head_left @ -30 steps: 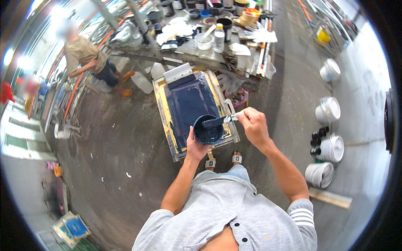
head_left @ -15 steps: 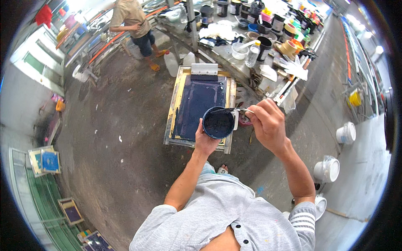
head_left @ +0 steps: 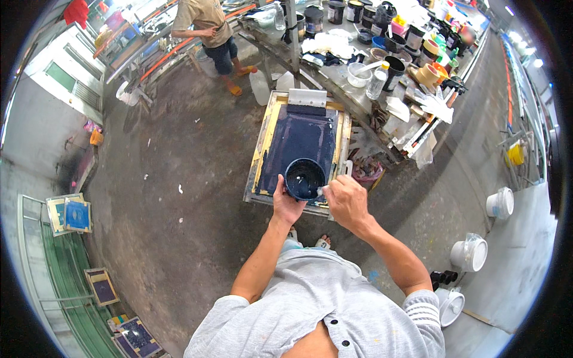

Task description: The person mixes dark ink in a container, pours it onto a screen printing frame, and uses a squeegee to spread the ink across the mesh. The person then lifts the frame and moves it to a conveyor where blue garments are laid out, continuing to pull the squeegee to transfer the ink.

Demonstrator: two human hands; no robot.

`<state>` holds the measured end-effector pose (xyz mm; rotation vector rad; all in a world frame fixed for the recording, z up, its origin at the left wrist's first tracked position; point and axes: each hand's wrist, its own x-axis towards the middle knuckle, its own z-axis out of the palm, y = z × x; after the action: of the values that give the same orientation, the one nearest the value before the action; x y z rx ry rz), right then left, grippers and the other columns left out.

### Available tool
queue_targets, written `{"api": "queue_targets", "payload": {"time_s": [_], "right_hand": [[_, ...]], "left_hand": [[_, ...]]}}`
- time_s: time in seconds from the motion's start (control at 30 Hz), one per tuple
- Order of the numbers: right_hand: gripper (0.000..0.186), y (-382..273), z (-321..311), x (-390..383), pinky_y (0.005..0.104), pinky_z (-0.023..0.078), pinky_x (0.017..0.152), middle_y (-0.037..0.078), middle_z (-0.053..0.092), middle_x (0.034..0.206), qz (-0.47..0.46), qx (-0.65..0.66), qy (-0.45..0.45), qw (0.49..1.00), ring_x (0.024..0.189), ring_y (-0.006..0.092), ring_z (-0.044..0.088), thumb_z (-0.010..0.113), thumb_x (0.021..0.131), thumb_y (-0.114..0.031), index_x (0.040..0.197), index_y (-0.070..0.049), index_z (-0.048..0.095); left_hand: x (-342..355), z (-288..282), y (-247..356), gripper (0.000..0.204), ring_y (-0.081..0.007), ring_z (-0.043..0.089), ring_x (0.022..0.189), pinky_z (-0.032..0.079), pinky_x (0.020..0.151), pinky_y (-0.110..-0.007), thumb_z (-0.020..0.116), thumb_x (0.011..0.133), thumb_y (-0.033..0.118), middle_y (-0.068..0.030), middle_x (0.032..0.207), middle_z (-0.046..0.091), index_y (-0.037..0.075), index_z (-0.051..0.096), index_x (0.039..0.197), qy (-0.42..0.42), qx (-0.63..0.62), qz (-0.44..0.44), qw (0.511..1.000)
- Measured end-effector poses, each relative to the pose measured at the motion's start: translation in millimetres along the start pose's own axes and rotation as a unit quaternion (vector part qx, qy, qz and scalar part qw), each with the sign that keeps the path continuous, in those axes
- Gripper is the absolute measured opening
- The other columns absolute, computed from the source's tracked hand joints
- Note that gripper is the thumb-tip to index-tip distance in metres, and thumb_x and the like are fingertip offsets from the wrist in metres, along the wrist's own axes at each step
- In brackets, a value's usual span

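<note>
We see the cup (head_left: pixel 290 182), dark blue and holding dark ink (head_left: pixel 305 184), held above the near end of a frame (head_left: pixel 265 152). Our left hand (head_left: pixel 289 207) takes it from seven o'clock, the thumb laid against its left side and the palm beneath; the other fingers are mostly hidden, so we cannot tell how far they wrap. At four o'clock our right hand (head_left: pixel 347 206) has thumb and fingers pressed together on a stick (head_left: pixel 320 191), whose whitish end shows by the cup's rim; the rest is covered.

The frame has yellowish borders around a dark sheet, and a pale bar (head_left: pixel 307 97) with a dark lower edge lies across its far end, at twelve. At three o'clock we find a pink basket (head_left: pixel 369 175).

Toward one o'clock stands a bench (head_left: pixel 335 76) crowded with dark tubs (head_left: pixel 335 13), some wearing pale labels too small for us to read, plus a clear bottle (head_left: pixel 376 83) with a yellow cap. At eleven sit a white jug (head_left: pixel 259 88) and, farther out, a person (head_left: pixel 209 36) in a tan top. White buckets (head_left: pixel 470 255) stand near four o'clock.
</note>
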<state>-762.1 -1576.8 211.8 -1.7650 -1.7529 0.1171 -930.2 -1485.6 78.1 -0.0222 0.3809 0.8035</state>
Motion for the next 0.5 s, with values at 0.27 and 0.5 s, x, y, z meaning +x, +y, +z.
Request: {"api": "queue_targets", "payload": {"time_s": [0.27, 0.5], "right_hand": [[0.017, -21.0, 44.7, 12.2, 0.0455, 0.05, 0.067, 0.013, 0.062, 0.08, 0.023, 0.038, -0.013, 0.999, 0.079, 0.0323, 0.063, 0.068, 0.093, -0.016, 0.08, -0.004, 0.067], [0.016, -34.7, 70.2, 13.6, 0.0434, 0.051, 0.069, 0.012, 0.062, 0.079, 0.023, -0.01, -0.01, 1.0, 0.079, 0.0312, 0.063, 0.067, 0.093, -0.011, 0.079, -0.004, 0.066]], "left_hand": [[5.6, -29.8, 40.9, 0.043, -0.0233, 0.072, 0.112, 0.056, 0.102, -0.043, 0.059, 0.103, 0.049, -0.0065, 0.118, 0.076, 0.011, 0.075, 0.114, 0.039, 0.039, -0.011, 0.998], [13.1, -43.1, 65.7, 0.047, -0.0246, 0.071, 0.114, 0.055, 0.103, -0.044, 0.061, 0.102, 0.05, -0.0076, 0.122, 0.075, 0.008, 0.073, 0.119, 0.04, 0.052, -0.029, 0.997]]}}
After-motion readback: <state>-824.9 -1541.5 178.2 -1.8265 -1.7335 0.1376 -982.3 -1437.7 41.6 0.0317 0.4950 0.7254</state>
